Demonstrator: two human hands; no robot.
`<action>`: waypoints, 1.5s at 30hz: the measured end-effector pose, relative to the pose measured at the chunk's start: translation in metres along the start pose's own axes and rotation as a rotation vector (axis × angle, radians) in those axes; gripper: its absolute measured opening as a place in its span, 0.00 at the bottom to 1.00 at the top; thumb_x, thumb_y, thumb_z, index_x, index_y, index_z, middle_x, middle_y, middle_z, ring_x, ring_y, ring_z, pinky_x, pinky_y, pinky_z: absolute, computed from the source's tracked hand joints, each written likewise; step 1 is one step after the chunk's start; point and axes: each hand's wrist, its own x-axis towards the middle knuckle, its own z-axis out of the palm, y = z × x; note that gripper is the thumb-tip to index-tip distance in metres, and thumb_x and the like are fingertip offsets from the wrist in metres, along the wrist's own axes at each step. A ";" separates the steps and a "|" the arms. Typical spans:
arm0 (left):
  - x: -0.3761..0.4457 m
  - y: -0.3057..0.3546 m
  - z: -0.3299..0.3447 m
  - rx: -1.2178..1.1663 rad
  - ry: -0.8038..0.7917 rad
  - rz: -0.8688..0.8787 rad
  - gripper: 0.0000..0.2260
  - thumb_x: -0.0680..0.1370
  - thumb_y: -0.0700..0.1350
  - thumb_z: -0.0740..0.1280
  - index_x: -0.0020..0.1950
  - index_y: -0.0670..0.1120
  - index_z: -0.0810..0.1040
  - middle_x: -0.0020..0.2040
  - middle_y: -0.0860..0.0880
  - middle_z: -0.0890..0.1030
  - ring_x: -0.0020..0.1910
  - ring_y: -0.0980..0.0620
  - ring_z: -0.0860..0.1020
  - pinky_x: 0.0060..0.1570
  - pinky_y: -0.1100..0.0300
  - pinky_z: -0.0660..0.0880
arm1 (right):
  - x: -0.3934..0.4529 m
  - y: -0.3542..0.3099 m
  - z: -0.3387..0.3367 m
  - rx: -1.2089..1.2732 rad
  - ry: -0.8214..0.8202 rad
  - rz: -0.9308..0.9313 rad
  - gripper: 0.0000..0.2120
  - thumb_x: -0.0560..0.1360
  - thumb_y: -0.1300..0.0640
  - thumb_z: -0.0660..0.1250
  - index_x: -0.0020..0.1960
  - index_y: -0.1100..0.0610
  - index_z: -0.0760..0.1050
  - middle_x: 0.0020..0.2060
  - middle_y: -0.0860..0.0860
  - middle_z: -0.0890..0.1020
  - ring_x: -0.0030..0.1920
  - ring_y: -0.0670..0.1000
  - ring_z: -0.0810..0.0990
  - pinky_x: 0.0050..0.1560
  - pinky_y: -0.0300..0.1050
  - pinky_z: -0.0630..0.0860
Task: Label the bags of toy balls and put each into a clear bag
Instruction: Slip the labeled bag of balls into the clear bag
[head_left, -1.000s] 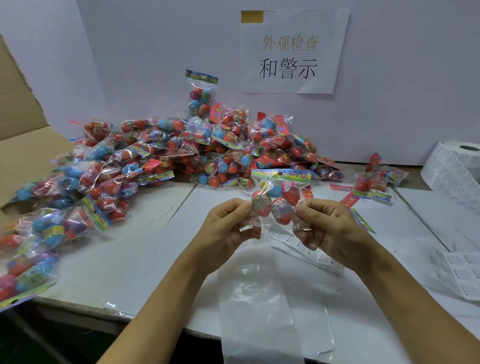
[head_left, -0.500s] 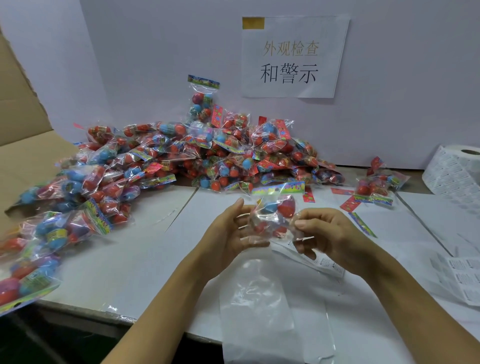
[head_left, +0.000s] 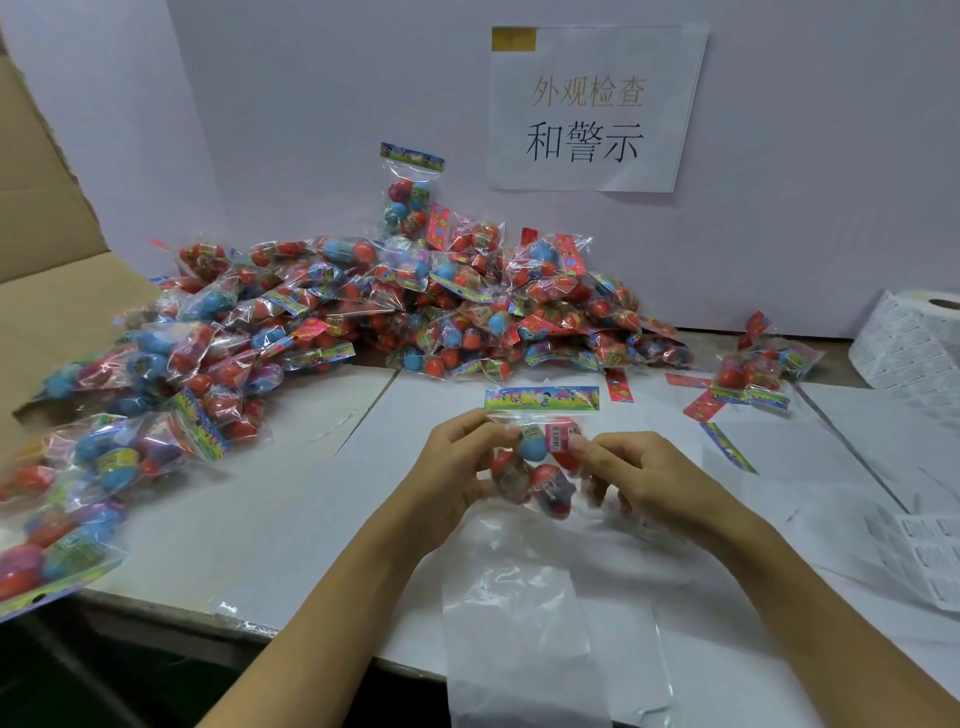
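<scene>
Both my hands hold one bag of toy balls (head_left: 540, 467) upright above the table, its colourful header card on top. My left hand (head_left: 457, 467) grips its left side and my right hand (head_left: 639, 478) pinches its right side near a small pink label. Red and blue balls show through the plastic. A clear bag (head_left: 524, 623) lies flat just below the hands, reaching to the table's front edge. A big heap of ball bags (head_left: 415, 306) fills the back and left of the table.
A roll of white labels (head_left: 914, 343) stands at the far right, with a loose label strip (head_left: 930, 556) nearer me. Another ball bag (head_left: 753, 371) and loose header cards (head_left: 727, 447) lie at the right. A cardboard box flap (head_left: 47, 260) rises at the left. A paper sign (head_left: 592, 109) hangs on the wall.
The bag tipped over in my hands half a second ago and now stands upright again, header card up. Both hands have shifted their grip on its sides.
</scene>
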 end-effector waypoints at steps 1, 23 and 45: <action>0.000 -0.001 0.000 0.000 -0.003 0.009 0.16 0.73 0.46 0.70 0.58 0.42 0.83 0.53 0.42 0.85 0.47 0.48 0.85 0.37 0.53 0.82 | 0.000 0.001 0.003 0.019 0.029 -0.003 0.25 0.70 0.32 0.62 0.39 0.53 0.81 0.32 0.48 0.83 0.30 0.41 0.78 0.31 0.32 0.70; 0.001 -0.013 0.002 0.145 -0.042 0.211 0.09 0.78 0.42 0.72 0.57 0.40 0.84 0.55 0.43 0.87 0.56 0.44 0.85 0.55 0.52 0.82 | 0.003 0.001 0.027 0.458 0.165 -0.123 0.10 0.74 0.56 0.71 0.52 0.60 0.86 0.48 0.57 0.87 0.53 0.61 0.85 0.54 0.56 0.81; 0.021 -0.013 -0.042 0.074 0.824 0.202 0.35 0.78 0.40 0.72 0.80 0.54 0.57 0.63 0.47 0.73 0.44 0.44 0.81 0.38 0.57 0.77 | 0.008 0.008 0.042 0.543 -0.017 0.291 0.26 0.73 0.76 0.65 0.68 0.58 0.73 0.51 0.56 0.86 0.48 0.55 0.85 0.45 0.49 0.79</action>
